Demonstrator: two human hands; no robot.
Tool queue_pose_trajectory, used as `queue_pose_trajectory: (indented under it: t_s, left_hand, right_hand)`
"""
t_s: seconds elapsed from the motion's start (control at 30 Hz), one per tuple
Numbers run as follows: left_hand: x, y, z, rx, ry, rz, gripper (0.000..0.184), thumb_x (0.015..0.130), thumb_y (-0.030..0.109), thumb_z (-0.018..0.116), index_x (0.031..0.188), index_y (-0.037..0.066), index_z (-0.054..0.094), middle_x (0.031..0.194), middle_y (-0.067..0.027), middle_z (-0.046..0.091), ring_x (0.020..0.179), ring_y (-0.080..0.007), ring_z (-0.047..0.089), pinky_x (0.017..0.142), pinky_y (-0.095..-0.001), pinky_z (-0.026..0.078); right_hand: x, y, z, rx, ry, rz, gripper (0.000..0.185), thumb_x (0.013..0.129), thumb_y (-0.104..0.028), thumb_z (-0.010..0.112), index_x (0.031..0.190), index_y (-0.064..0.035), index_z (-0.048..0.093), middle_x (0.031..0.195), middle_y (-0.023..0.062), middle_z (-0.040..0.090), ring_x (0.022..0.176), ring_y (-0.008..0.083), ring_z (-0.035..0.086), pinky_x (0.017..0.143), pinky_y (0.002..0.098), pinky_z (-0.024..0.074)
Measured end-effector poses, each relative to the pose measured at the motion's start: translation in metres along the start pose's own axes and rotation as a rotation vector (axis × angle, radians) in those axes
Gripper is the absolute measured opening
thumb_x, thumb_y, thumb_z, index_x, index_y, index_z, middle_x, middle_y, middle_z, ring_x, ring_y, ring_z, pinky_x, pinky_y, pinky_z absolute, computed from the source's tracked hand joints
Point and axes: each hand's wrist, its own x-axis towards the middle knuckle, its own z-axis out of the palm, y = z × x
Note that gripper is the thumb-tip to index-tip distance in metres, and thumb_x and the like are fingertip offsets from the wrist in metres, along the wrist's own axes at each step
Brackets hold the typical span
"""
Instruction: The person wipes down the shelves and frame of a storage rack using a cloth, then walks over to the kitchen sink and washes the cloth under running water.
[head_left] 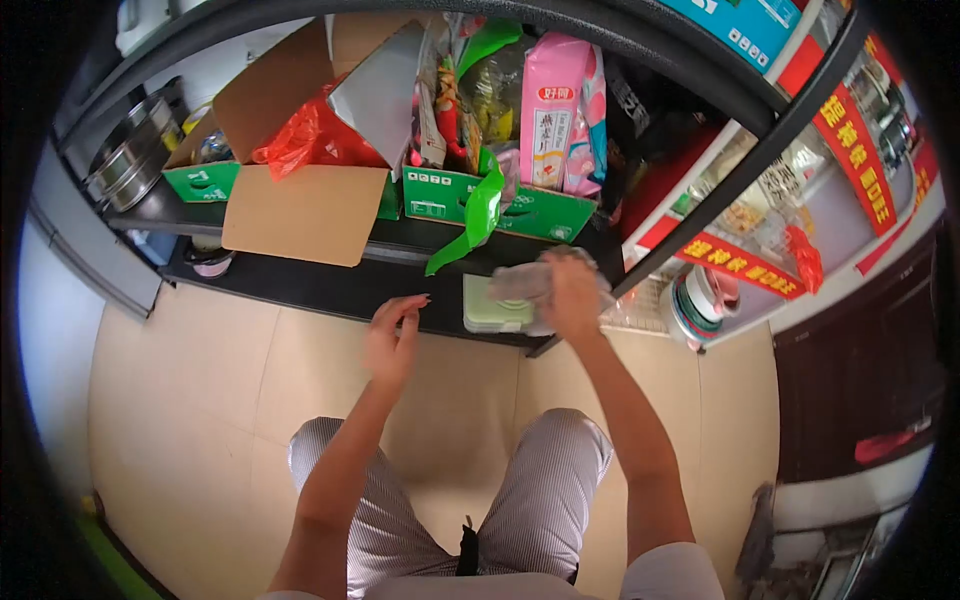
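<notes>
On the low black shelf [330, 290] lies a pale green box with a clear lower part [488, 308]. My right hand [572, 300] is over a greyish, translucent item [525, 283] just right of the box; blur hides its exact shape, and the fingers curl down onto it. My left hand [396, 340] hovers before the shelf's front edge, left of the green box, its fingers apart and nothing in them. A green plastic strip [480, 215] hangs down above the box.
Above are an open cardboard box [305, 215] with a red bag [325, 135], a green carton [545, 215] of packets, and metal pots [135, 155]. A black rack post [730, 195] slants at the right, beside stacked tubs [697, 305]. My knees are below the shelf.
</notes>
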Motion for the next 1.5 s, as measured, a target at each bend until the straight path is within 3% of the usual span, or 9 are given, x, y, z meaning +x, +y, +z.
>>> queue_pose_trajectory:
  t_s: [0.1, 0.23, 0.33, 0.43, 0.63, 0.73, 1.17, 1.3, 1.5]
  left_hand:
    - [-0.006, 0.007, -0.006, -0.036, -0.136, -0.009, 0.017, 0.086, 0.004, 0.051, 0.097, 0.003, 0.065, 0.090, -0.0097, 0.066, 0.084, -0.0223, 0.062, 0.075, -0.0295, 0.047]
    - [-0.018, 0.008, -0.030, -0.072, -0.150, 0.066, 0.017, 0.085, 0.004, 0.052, 0.097, 0.004, 0.065, 0.089, -0.0105, 0.066, 0.084, -0.0225, 0.062, 0.076, -0.0302, 0.047]
    - [-0.022, 0.008, -0.050, -0.093, -0.119, 0.048, 0.018, 0.084, 0.004, 0.053, 0.096, 0.003, 0.065, 0.088, -0.0109, 0.066, 0.083, -0.0232, 0.063, 0.076, -0.0307, 0.047]
    - [-0.017, 0.015, -0.082, -0.057, -0.141, 0.068, 0.017, 0.084, 0.004, 0.053, 0.096, 0.002, 0.066, 0.088, -0.0111, 0.066, 0.083, -0.0234, 0.063, 0.076, -0.0307, 0.047]
    - [-0.008, 0.007, -0.163, -0.047, -0.095, 0.025, 0.018, 0.086, 0.004, 0.051, 0.096, 0.001, 0.065, 0.088, -0.0116, 0.066, 0.083, -0.0235, 0.063, 0.076, -0.0301, 0.047]
    - [-0.012, -0.011, -0.180, -0.017, -0.096, 0.032, 0.019, 0.086, 0.003, 0.050, 0.097, 0.002, 0.066, 0.088, -0.0119, 0.066, 0.083, -0.0236, 0.063, 0.076, -0.0294, 0.048]
    - [0.030, -0.014, -0.191, 0.116, -0.267, 0.043, 0.021, 0.087, 0.004, 0.050, 0.102, 0.003, 0.064, 0.087, -0.0106, 0.066, 0.082, -0.0210, 0.062, 0.074, -0.0292, 0.048]
    - [0.038, -0.030, -0.169, -0.180, -0.451, -0.239, 0.022, 0.091, 0.012, 0.049, 0.108, 0.006, 0.061, 0.098, -0.0096, 0.065, 0.091, -0.0212, 0.061, 0.081, -0.0310, 0.047]
    - [0.050, -0.061, -0.132, -0.973, -0.573, -1.267, 0.075, 0.087, 0.057, 0.048, 0.141, 0.011, 0.025, 0.127, -0.0172, 0.051, 0.114, -0.0344, 0.051, 0.097, -0.0509, 0.037]
  right_hand:
    - [-0.013, 0.002, -0.020, 0.058, 0.145, 0.138, 0.064, 0.058, -0.004, 0.071, 0.118, -0.0028, 0.048, 0.117, 0.0176, 0.050, 0.111, 0.0354, 0.045, 0.093, 0.0451, 0.0367]
    - [0.009, -0.054, 0.013, 0.090, 0.150, 0.251, 0.056, 0.061, -0.011, 0.073, 0.112, -0.0019, 0.050, 0.107, 0.0178, 0.053, 0.105, 0.0354, 0.048, 0.093, 0.0439, 0.0385]
    - [0.057, -0.132, 0.046, 0.207, 0.116, 0.052, 0.047, 0.062, -0.015, 0.074, 0.101, -0.0013, 0.052, 0.100, 0.0198, 0.056, 0.099, 0.0352, 0.053, 0.089, 0.0432, 0.0426]
    - [0.100, -0.196, 0.064, 0.287, 0.106, -0.064, 0.056, 0.064, -0.012, 0.071, 0.116, -0.0030, 0.050, 0.110, 0.0189, 0.055, 0.107, 0.0345, 0.051, 0.092, 0.0408, 0.0420]
    - [0.028, -0.103, 0.057, 0.217, 0.078, -0.065, 0.055, 0.062, -0.006, 0.069, 0.114, -0.0062, 0.051, 0.112, 0.0166, 0.057, 0.110, 0.0341, 0.052, 0.091, 0.0413, 0.0445]
    - [0.005, -0.044, 0.022, 0.053, 0.180, 0.255, 0.066, 0.062, -0.001, 0.066, 0.125, -0.0067, 0.046, 0.120, 0.0178, 0.054, 0.109, 0.0363, 0.053, 0.091, 0.0416, 0.0446]
    - [-0.016, -0.034, 0.022, 0.190, 0.545, 0.326, 0.061, 0.064, 0.008, 0.045, 0.125, 0.0024, 0.046, 0.133, 0.0243, 0.043, 0.128, 0.0391, 0.036, 0.110, 0.0426, 0.0218]
    - [-0.002, -0.067, 0.053, 0.403, 0.764, 0.372, 0.059, 0.067, 0.004, 0.048, 0.127, 0.0033, 0.046, 0.130, 0.0218, 0.048, 0.127, 0.0333, 0.039, 0.108, 0.0405, 0.0264]
    - [0.066, -0.225, 0.098, 0.414, 0.113, -0.232, 0.056, 0.066, 0.003, 0.059, 0.120, -0.0099, 0.051, 0.129, 0.0125, 0.049, 0.114, 0.0325, 0.049, 0.094, 0.0393, 0.0427]
